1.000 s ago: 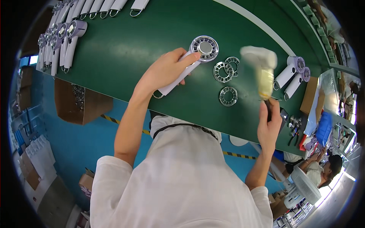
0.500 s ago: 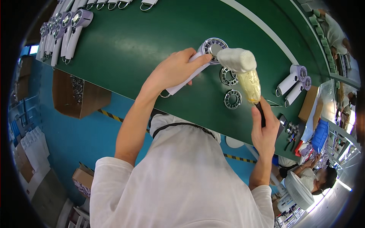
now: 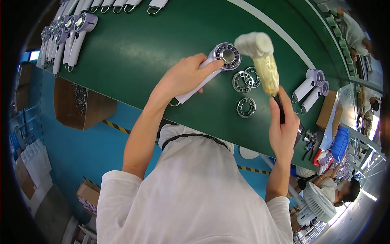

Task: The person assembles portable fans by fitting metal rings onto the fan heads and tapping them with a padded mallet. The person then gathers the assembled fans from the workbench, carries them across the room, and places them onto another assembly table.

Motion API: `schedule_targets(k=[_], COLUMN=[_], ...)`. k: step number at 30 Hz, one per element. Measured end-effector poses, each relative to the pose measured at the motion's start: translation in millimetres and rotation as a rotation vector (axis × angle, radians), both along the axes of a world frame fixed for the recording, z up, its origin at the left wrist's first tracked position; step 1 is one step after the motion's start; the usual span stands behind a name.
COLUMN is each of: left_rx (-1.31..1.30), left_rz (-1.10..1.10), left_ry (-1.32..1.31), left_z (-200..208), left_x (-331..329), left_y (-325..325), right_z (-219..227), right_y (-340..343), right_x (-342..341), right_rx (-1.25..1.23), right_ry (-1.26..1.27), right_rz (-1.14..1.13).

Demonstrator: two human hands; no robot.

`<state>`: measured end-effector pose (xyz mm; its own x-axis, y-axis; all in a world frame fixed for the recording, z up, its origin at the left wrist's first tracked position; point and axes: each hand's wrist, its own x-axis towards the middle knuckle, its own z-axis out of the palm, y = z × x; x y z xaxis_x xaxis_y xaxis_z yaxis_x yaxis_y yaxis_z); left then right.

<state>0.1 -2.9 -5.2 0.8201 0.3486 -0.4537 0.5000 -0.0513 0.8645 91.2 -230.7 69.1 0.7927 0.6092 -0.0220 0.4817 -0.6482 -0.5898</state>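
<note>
My left hand (image 3: pixel 181 77) is closed round the white handle of a handheld fan (image 3: pixel 228 56), pressing it to the green table. The fan's round head faces up with a silver slotted ring on it, and my left thumb lies at the head's lower edge. In my right hand (image 3: pixel 284 126) is a mallet (image 3: pixel 266 67), gripped by its black handle. Its head is wrapped in white cloth and its neck in yellowish film; it hangs raised to the right of the fan head. Loose silver rings (image 3: pixel 246 107) lie on the table between the fan and my right hand.
Finished-looking fans (image 3: pixel 77 42) stand in rows at the far left, and two more fans (image 3: pixel 305 86) lie at the right. A cardboard box (image 3: pixel 77 103) sits beyond the table's left edge. A blue bin (image 3: pixel 340 143), tools and a co-worker (image 3: pixel 331 188) are at the right.
The mallet has moved up and away from the fan head, uncovering a third loose ring. My left hand still holds the fan in nearly the same place.
</note>
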Motion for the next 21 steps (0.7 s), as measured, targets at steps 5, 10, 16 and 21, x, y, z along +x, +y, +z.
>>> schedule_targets(k=[5,10,16,21], left_rx=[-0.028,-0.031,-0.021,-0.004], left_rz=[-0.003,-0.014,-0.011,-0.013], left_ry=[0.012,0.024,-0.007,-0.01], left_z=[0.3,0.7,-2.4,-0.5], left_x=[0.0,0.0,0.5,0.0], left_y=[-0.9,-0.4,-0.3,-1.2], right_z=[-13.3,-15.9,-17.3,-20.0], right_y=[19.7,16.4,15.6,7.4], right_x=[4.7,11.1,4.7,5.1], right_rx=[0.173,0.01,0.103,0.091], right_ry=[-0.088,-0.108,-0.108,-0.116], right_rz=[0.053,0.119,0.004,-0.011])
